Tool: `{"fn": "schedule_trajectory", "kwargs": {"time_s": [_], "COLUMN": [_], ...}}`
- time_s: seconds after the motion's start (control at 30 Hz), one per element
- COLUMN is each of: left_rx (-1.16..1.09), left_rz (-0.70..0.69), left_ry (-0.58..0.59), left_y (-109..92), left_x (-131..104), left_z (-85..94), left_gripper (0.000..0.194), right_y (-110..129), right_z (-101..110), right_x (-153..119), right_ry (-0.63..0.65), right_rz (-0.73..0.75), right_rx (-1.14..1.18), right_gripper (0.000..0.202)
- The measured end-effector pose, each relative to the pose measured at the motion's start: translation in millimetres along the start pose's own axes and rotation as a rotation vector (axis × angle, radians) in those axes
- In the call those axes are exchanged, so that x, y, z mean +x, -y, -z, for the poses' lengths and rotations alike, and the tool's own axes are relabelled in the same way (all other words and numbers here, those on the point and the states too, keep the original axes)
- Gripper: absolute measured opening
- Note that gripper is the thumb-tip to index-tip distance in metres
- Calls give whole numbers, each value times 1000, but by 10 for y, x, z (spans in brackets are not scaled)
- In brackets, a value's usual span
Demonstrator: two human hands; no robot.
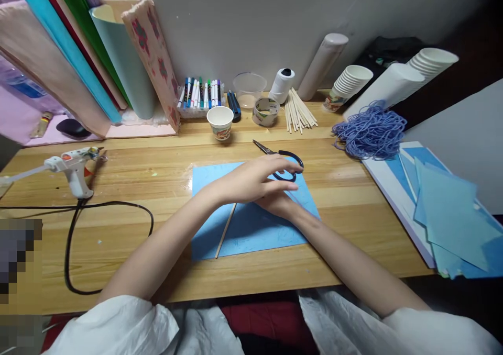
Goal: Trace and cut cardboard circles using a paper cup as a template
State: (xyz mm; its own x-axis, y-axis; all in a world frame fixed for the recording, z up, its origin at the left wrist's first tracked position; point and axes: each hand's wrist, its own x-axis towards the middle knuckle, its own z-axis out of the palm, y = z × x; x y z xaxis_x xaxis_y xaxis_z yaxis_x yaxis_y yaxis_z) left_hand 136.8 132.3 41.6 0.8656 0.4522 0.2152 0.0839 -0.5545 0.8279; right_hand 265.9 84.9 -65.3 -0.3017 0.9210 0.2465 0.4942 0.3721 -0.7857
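Note:
A blue paper sheet (251,229) lies flat on the wooden table (165,161) in front of me. My left hand (257,177) lies over my right hand (280,202) on the sheet, fingers stretched toward the black-handled scissors (283,161) at the sheet's far edge. A thin wooden stick (225,231) lies on the sheet and runs under my hands; which hand holds it I cannot tell.
A glue gun (73,169) with a black cord (78,250) stands at the left. At the back are a paper cup (220,123), markers (200,93), tape (266,111), sticks (299,114), cup stacks (348,85). Purple yarn (371,130) and blue sheets (451,213) lie right.

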Motion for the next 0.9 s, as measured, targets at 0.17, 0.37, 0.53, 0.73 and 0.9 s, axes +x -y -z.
{"fn": "schedule_trajectory", "kwargs": {"time_s": [0.17, 0.37, 0.53, 0.73, 0.9], "left_rx": [207, 173, 211, 276, 349], "left_rz": [277, 330, 263, 298, 302], "left_ry": [-272, -187, -71, -96, -107], "left_y": [421, 459, 338, 353, 369], "left_x": [-440, -894, -902, -894, -865], "left_z": [-8, -181, -228, -469, -548], "left_gripper": [23, 24, 18, 34, 24], "right_y": [39, 84, 78, 68, 79], "right_z": [21, 51, 60, 73, 171], "right_x": [31, 31, 29, 25, -14], "right_ry": [85, 13, -7, -15, 65], "right_rz": [7, 78, 17, -95, -132], "right_rx": [155, 202, 233, 305, 228], "right_gripper": [23, 23, 24, 16, 12]}}
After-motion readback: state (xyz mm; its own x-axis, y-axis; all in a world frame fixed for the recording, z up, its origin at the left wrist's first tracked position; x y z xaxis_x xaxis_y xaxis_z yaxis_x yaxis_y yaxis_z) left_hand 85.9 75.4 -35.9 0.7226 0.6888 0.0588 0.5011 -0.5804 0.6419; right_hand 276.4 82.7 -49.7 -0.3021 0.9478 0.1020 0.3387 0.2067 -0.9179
